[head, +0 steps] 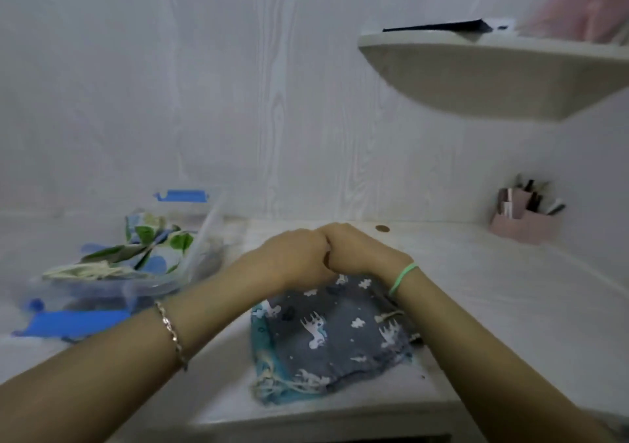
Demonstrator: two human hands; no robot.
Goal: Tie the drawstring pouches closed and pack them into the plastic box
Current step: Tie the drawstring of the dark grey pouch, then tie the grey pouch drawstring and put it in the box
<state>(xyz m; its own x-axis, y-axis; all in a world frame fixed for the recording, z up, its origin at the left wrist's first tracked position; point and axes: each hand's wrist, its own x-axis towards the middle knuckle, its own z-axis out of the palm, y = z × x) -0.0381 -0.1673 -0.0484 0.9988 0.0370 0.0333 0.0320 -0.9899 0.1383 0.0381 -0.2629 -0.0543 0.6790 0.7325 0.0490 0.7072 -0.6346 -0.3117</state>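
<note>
A grey-blue fabric drawstring pouch printed with white unicorns and clouds [335, 335] lies flat on the white tabletop [493, 293], with a teal edge showing along its left and near sides. Its cream drawstring cords [289, 387] trail loose at the near left corner. To its left, apart from it, stands a clear plastic box with blue clip latches [200, 238], lid off. Inside lies a white cloth pouch with green leaves and blue patches [149, 243], crumpled, with cream cords [92, 272] bunched at its near end.
</note>
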